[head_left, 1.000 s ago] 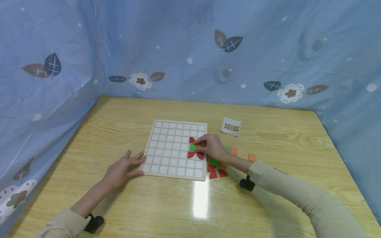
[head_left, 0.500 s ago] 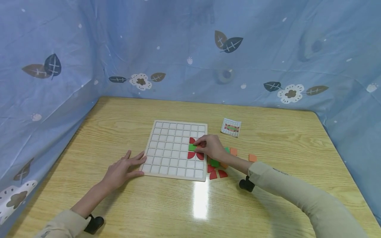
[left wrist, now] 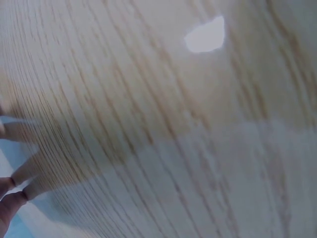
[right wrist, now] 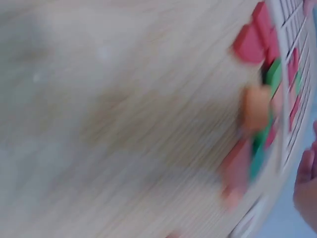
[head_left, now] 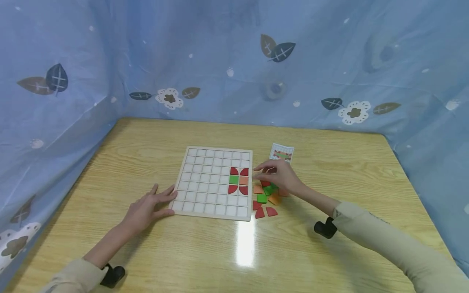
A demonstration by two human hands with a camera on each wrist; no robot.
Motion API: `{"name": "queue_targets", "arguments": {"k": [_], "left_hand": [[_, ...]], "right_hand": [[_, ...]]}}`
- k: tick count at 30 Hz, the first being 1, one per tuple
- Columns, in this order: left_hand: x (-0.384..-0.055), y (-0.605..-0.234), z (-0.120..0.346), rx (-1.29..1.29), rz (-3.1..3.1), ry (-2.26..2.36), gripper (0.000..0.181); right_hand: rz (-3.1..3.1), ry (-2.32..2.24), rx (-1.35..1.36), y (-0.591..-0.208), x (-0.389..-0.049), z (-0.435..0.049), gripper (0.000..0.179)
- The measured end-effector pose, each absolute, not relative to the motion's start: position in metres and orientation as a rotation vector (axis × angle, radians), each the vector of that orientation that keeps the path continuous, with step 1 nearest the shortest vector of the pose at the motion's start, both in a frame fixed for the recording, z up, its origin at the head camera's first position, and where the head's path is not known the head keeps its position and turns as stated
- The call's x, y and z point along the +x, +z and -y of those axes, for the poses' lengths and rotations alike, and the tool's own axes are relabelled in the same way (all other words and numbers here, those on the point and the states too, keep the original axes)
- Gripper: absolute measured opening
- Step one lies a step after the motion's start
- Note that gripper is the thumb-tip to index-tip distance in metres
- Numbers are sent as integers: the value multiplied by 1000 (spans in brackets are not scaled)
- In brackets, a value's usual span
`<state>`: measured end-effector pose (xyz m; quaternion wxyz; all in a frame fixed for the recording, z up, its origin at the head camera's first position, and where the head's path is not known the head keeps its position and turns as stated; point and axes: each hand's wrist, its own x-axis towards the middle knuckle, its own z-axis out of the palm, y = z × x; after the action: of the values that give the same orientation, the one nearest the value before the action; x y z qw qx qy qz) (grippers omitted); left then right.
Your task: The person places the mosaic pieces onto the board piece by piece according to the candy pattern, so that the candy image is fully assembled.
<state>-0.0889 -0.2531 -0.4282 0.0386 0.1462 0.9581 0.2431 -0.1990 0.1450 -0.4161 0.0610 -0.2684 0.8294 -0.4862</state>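
In the head view a square grid board (head_left: 198, 179) with a pale wooden rim lies on the table. Its right side carries a green square tile (head_left: 233, 179) beside an orange square tile (head_left: 243, 180), with red quarter-round tiles (head_left: 232, 189) above and below them. My left hand (head_left: 144, 209) rests with spread fingers at the board's lower left edge. Just past the right edge, my right hand (head_left: 280, 175) hovers by the loose tiles, thumb and index finger apart and nothing visible between them. At the left wrist view's edge only fingertips (left wrist: 12, 198) show.
A heap of loose tiles (head_left: 261, 198), green, orange and red, lies right of the board, blurred in the right wrist view. Behind it a small pattern card (head_left: 281, 151) is partly covered by my right hand. A blue leaf-print cloth (head_left: 220, 61) surrounds the table (head_left: 176, 252).
My right hand has let go of the tiles on the board and moved right, uncovering the orange square and the upper right red tile. My left hand stays at the board's edge.
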Motion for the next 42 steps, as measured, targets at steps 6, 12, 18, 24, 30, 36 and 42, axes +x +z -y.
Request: {"name": "queue_targets", "arguments": {"k": [6, 12, 18, 24, 30, 36, 42], "left_hand": [[-88, -427, 253, 454, -2927, 747, 61], [-88, -426, 253, 473, -2944, 733, 60], [-87, -428, 256, 460, -2956, 716, 61], [-88, -430, 255, 474, -2953, 721, 60], [-89, -428, 254, 473, -2955, 708, 61], [-89, -429, 255, 469, -2950, 720, 61], [-89, -431, 255, 489, -2944, 736, 61]], "right_hand": [[-2490, -1353, -835, -429, -199, -189, 21], [-2624, -1138, -866, -435, -201, -200, 28], [-2669, -893, -1013, -425, -208, -189, 21], [-2681, -767, -1130, -417, -214, -187, 13], [-2695, -983, -1022, -423, -207, -186, 18], [-2634, -1235, -947, -430, -197, -171, 21], [-2643, -1279, -903, -433, -193, -146, 22]]}}
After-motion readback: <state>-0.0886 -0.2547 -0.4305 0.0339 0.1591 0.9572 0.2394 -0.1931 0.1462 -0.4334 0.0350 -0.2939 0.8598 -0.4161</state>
